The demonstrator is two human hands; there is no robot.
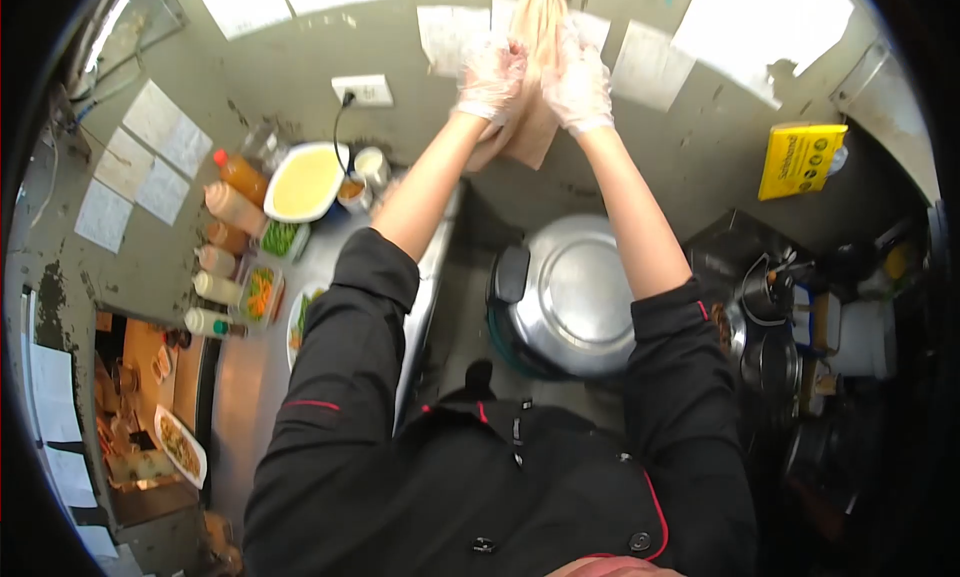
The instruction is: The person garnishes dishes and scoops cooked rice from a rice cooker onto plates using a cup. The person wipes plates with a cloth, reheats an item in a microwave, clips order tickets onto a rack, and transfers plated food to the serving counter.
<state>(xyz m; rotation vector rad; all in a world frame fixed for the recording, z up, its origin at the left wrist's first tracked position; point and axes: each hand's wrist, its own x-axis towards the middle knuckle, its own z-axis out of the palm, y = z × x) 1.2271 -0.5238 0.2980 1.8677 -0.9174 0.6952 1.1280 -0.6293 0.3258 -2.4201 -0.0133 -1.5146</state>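
Note:
A pinkish-beige towel (pixel 540 52) hangs from high on the wall in front of me, falling in folds. My left hand (pixel 492 79), in a clear disposable glove, is at the towel's left side with its fingers curled in on the cloth. On the opposite side, my right hand (pixel 580 85), gloved the same way, grips the towel's edge; some of its fingers are hidden. The towel's lower end hangs below and between both wrists.
Below my arms stands a large round container with a metal lid (pixel 585 295). At left, a steel counter (pixel 245 397) carries sauce bottles (pixel 235 209), a white dish of yellow food (pixel 307 182) and vegetable tubs (pixel 262 295). Pans (pixel 768 362) sit at right.

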